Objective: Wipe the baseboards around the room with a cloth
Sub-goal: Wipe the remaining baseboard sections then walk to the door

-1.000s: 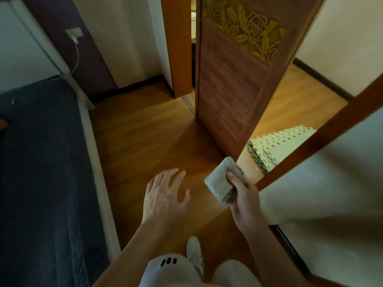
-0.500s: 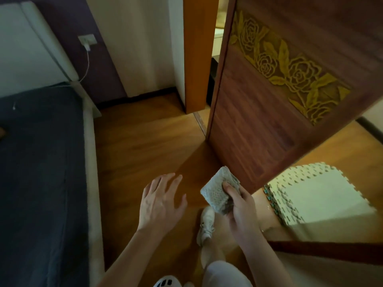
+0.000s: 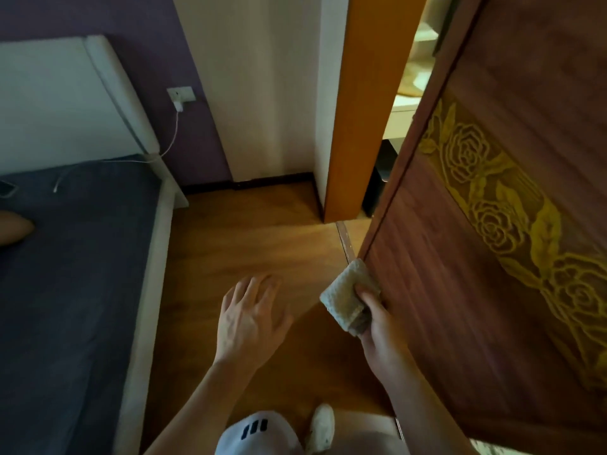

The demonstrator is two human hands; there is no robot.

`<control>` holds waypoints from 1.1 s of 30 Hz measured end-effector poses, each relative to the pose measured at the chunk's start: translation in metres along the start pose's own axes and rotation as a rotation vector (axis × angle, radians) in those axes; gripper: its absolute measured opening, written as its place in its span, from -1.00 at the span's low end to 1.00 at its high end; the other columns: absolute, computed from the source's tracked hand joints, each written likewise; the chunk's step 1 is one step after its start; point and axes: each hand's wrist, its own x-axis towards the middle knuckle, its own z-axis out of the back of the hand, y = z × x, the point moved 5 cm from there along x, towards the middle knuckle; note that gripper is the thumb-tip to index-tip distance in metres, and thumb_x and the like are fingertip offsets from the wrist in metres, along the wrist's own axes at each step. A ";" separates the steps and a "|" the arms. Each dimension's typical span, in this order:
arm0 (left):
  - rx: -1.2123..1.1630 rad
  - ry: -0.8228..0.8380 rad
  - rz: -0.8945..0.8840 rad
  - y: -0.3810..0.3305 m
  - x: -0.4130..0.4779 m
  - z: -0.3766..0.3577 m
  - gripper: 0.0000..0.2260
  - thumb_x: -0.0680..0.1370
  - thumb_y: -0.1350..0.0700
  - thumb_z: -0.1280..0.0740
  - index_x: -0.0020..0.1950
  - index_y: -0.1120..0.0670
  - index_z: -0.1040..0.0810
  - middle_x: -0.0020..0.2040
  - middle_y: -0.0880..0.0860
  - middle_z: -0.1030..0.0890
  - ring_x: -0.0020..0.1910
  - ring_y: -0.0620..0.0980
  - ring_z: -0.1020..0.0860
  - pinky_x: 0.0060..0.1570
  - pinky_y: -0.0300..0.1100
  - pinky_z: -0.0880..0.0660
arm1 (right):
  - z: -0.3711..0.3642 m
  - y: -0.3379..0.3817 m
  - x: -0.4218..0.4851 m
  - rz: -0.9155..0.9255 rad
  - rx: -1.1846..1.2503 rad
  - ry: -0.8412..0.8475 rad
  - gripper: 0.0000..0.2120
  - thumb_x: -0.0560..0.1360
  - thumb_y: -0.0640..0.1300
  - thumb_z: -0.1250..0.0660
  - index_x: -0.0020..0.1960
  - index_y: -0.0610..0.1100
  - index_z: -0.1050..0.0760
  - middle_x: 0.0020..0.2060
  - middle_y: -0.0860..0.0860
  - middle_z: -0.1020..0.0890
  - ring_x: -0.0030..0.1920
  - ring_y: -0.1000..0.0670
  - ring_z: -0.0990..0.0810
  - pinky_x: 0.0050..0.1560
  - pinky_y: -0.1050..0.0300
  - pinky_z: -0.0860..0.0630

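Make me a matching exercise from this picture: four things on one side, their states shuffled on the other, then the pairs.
1 cloth
2 left hand
3 door
4 charger

A plugged into the wall socket
B carved with yellow roses
C gripped by the right hand
D fingers spread, holding nothing

Pairs: 1-C, 2-D, 3-B, 4-A

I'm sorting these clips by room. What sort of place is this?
Most likely a home bedroom: a bed with a pale padded headboard, a charger plugged into a wall socket, and a carved wooden door.
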 end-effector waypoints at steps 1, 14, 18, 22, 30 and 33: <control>-0.002 -0.010 0.014 0.004 0.010 0.000 -0.55 0.53 -0.17 -0.25 0.31 0.05 -0.57 0.27 0.05 -0.58 0.23 0.09 -0.55 0.16 0.09 -0.54 | -0.008 0.005 0.014 -0.003 -0.002 0.038 -0.83 0.50 -0.17 -0.42 0.08 -0.01 -0.60 0.09 -0.02 -0.69 -0.03 0.24 -0.67 -0.03 0.24 -0.55; -0.004 0.018 0.120 0.103 0.142 -0.018 -0.51 0.54 -0.19 -0.17 0.39 -0.02 -0.51 0.33 0.00 -0.54 0.31 0.03 -0.49 0.25 0.07 -0.46 | -0.132 0.013 0.160 -0.067 -0.081 0.035 -0.79 0.50 -0.18 -0.43 0.13 -0.12 -0.63 0.03 -0.11 -0.72 0.05 -0.11 -0.70 -0.14 0.01 -0.61; 0.001 0.050 0.142 0.153 0.211 -0.024 -0.48 0.54 -0.22 -0.14 0.42 -0.03 -0.49 0.36 0.00 -0.52 0.35 0.03 -0.47 0.29 0.09 -0.45 | -0.195 0.029 0.207 -0.045 -0.057 0.048 -0.80 0.51 -0.24 -0.41 0.13 -0.19 -0.60 -0.01 -0.13 -0.72 -0.02 -0.11 -0.72 -0.18 0.02 -0.64; -0.003 0.047 0.140 0.200 0.281 -0.018 -0.49 0.55 -0.22 -0.13 0.42 -0.05 -0.47 0.37 -0.02 -0.51 0.36 0.01 -0.46 0.31 0.08 -0.44 | -0.268 0.042 0.255 -0.054 -0.056 0.048 -0.75 0.50 -0.24 -0.43 0.18 -0.22 -0.59 0.01 -0.14 -0.72 0.04 -0.15 -0.71 0.06 -0.12 -0.62; 0.021 0.077 0.095 0.279 0.396 -0.026 -0.50 0.53 -0.20 -0.28 0.44 -0.07 -0.46 0.39 -0.01 -0.49 0.37 0.02 -0.45 0.30 0.06 -0.43 | -0.362 0.056 0.336 -0.049 -0.037 0.014 -0.73 0.46 -0.21 -0.46 0.15 -0.13 -0.58 0.02 -0.11 -0.72 0.04 -0.14 -0.71 0.11 -0.17 -0.62; 0.022 0.075 0.069 0.293 0.434 -0.033 -0.50 0.51 -0.18 -0.32 0.42 -0.05 -0.48 0.36 0.00 -0.51 0.34 0.04 -0.49 0.27 0.06 -0.45 | -0.382 0.063 0.366 -0.051 -0.033 -0.004 -0.74 0.45 -0.21 -0.47 0.13 -0.12 -0.59 0.01 -0.10 -0.72 0.04 -0.14 -0.71 0.11 -0.17 -0.62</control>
